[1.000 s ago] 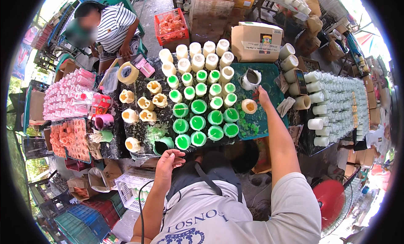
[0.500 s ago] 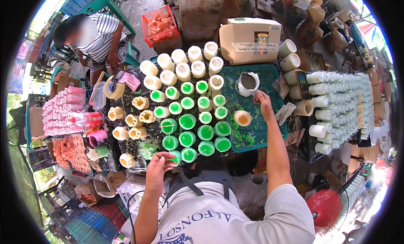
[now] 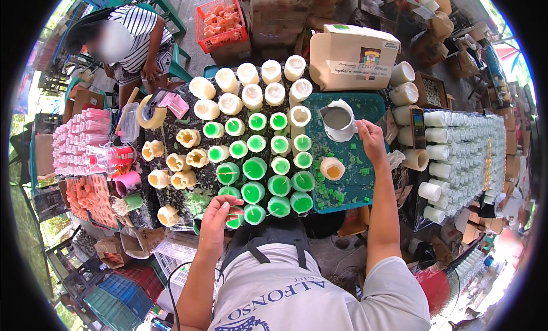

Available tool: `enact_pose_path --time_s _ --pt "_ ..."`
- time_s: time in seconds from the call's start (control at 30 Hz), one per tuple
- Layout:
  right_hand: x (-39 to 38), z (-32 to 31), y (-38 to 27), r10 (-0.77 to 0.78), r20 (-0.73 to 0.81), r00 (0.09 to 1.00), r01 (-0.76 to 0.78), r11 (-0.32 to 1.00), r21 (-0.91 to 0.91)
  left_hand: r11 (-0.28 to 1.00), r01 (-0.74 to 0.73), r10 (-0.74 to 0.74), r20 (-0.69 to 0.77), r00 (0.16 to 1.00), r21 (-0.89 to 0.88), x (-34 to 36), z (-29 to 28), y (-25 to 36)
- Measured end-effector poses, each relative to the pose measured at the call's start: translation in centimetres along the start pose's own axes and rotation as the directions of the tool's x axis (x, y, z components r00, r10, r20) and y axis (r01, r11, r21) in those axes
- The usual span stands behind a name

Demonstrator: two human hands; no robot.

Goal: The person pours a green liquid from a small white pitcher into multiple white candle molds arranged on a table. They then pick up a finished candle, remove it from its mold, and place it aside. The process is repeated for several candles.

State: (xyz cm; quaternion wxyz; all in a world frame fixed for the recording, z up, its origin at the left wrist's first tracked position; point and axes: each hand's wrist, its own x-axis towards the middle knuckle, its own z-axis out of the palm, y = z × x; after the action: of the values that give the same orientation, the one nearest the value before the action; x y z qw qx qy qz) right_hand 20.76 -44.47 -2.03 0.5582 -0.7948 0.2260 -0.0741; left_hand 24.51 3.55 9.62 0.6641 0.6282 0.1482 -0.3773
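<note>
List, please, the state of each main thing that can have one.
Grey metal pitcher: held, contents unclear.
Right grip: closed on the pitcher's handle.
Left grip: curled, hold unclear.
Pale green-centred wax cylinders: upright, set or liquid unclear.
Teal rectangular plastic tray: strewn with green bits.
Red plastic crate: filled with orange pieces.
Red round fan: cannot tell whether running.

Ten wide green-topped candles (image 3: 254, 169) and eleven narrower green-topped candles (image 3: 279, 144) are counted, with eleven pale cylinders (image 3: 252, 98) behind them and seven hollow yellowish pieces (image 3: 152, 150) at their left. One tray (image 3: 359, 182), one jug (image 3: 338, 125) and one separate hollow cup (image 3: 332, 168) are seen. One tape roll (image 3: 153, 122), one red crate (image 3: 225, 40) and one red fan (image 3: 432, 288) are also counted.
</note>
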Motion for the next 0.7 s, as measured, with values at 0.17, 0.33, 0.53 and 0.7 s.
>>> enact_pose_path --time_s 0.17,0.33,0.53,0.7 --pt "0.9 1.1 -4.5 -0.038 0.011 0.999 0.038 0.869 -0.493 0.999 -0.035 0.036 0.011 0.999 -0.012 0.8 0.0 0.0" --pt "1.2 2.4 -7.4 -0.070 0.038 0.997 0.077 0.728 -0.681 0.999 -0.039 0.039 0.001 0.999 -0.031 1.1 -0.3 -0.4" --pt "1.3 3.4 -8.7 -0.081 0.047 0.996 0.088 0.626 -0.775 0.998 -0.024 0.023 -0.010 1.000 -0.055 0.6 -0.6 -0.9" --pt "1.2 3.8 -9.5 -0.126 0.056 0.990 0.117 0.552 -0.826 0.997 -0.034 0.033 -0.014 0.999 -0.062 0.5 -1.0 -1.2"
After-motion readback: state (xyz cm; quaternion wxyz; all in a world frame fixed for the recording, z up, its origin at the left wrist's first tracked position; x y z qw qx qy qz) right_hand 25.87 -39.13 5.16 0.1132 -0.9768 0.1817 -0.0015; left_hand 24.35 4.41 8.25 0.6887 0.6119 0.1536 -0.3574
